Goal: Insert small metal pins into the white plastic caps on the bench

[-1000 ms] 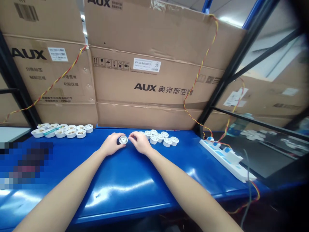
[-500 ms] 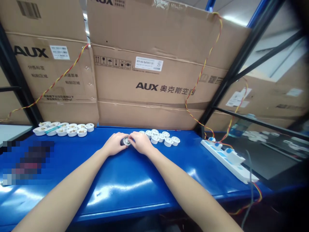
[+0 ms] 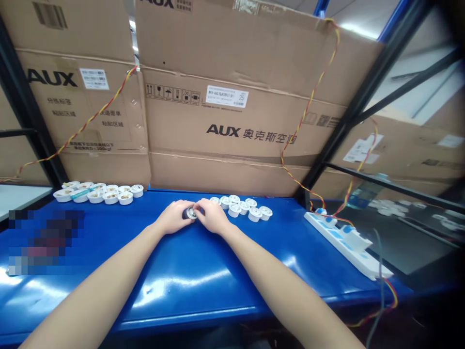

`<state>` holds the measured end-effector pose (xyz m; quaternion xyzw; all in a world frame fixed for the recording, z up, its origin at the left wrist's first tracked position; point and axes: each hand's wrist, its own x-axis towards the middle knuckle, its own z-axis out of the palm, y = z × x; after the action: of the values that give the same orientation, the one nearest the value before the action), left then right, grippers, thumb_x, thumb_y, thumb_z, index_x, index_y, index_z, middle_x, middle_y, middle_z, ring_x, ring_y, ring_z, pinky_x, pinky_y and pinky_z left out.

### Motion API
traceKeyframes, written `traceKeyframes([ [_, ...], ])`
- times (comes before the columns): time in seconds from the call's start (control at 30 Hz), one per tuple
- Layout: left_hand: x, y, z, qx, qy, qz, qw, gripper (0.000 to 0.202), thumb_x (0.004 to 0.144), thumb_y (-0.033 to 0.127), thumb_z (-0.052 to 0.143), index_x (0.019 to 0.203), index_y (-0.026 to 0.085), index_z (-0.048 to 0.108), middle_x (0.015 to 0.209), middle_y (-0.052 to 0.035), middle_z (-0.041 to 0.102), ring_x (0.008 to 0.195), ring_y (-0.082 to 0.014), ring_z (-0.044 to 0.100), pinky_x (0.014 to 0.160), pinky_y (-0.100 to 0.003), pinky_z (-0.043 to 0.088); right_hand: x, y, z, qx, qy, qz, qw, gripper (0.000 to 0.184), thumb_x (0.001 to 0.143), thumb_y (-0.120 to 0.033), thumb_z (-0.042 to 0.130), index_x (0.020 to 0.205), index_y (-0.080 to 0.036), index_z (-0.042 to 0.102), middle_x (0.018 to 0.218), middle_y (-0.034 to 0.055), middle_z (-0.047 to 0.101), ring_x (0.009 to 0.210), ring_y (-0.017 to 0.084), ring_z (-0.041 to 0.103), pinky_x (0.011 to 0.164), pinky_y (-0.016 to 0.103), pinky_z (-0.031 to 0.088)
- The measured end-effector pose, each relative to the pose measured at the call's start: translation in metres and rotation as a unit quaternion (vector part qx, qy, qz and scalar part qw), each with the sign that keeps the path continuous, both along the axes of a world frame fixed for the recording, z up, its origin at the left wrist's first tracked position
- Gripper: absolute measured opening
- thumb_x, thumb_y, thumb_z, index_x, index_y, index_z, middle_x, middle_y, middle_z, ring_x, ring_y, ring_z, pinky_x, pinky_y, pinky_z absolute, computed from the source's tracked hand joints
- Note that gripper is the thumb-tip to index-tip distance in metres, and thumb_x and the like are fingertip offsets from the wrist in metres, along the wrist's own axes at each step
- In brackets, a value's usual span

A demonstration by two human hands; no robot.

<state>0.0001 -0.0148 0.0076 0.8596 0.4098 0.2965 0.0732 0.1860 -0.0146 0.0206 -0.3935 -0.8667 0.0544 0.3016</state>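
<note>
At the frame's centre, my left hand holds the small round piece, its face toward me; my right hand, fingertips closely gathered, meets its right edge, grip unclear.

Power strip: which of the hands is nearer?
Right. The right hand is left of the power strip, across the blue tabletop; the left hand is farther left, holding a small round part.

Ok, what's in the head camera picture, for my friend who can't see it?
A left hand holds a small round object at a blue table, the right hand at its front. Small white cups stand in a group on either side, with cardboard behind.
</note>
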Motion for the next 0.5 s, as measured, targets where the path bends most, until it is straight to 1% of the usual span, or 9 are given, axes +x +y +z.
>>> traceKeyframes([
  [0.2,-0.0009,0.0003,-0.0016,-0.005,-0.008,-0.003,1.000,0.038,0.079,0.036,0.061,0.115,0.025,0.060,0.119,-0.0035,0.065,0.108,-0.0245,0.058,0.092,-0.035,0.045,0.0002,0.0053,-0.0065,-0.013,0.053,0.011,0.998,0.009,0.087,-0.022,0.057,0.086,-0.019,0.066,0.086,0.0019,0.061,0.077,0.014,0.054,0.072,0.026,0.039],
  [0.3,-0.0013,0.0002,-0.0015,-0.009,-0.003,0.006,1.000,0.040,0.078,0.037,0.061,0.116,0.024,0.060,0.119,-0.0033,0.065,0.106,-0.0246,0.058,0.091,-0.035,0.045,0.0014,0.0068,-0.0073,-0.016,0.051,0.016,0.998,0.013,0.088,-0.026,0.057,0.088,-0.021,0.069,0.090,0.0029,0.062,0.081,0.015,0.056,0.075,0.027,0.041],
  [0.4,-0.0023,-0.0001,-0.0009,-0.020,0.004,0.027,0.999,0.042,0.078,0.039,0.061,0.118,0.025,0.060,0.118,-0.0033,0.066,0.105,-0.0257,0.059,0.090,-0.036,0.046,0.0027,0.0061,-0.0066,-0.014,0.029,0.032,0.999,0.017,0.089,-0.025,0.054,0.095,-0.023,0.070,0.099,0.0040,0.063,0.087,0.016,0.058,0.079,0.028,0.042],
  [0.5,-0.0045,0.0002,-0.0015,-0.026,0.006,0.050,0.998,0.044,0.078,0.042,0.061,0.119,0.026,0.059,0.117,-0.0036,0.066,0.103,-0.0268,0.060,0.088,-0.037,0.047,0.0047,0.0046,-0.0044,-0.007,0.021,0.032,0.999,0.022,0.090,-0.023,0.051,0.106,-0.024,0.067,0.106,0.0046,0.062,0.090,0.016,0.058,0.080,0.029,0.043],
])
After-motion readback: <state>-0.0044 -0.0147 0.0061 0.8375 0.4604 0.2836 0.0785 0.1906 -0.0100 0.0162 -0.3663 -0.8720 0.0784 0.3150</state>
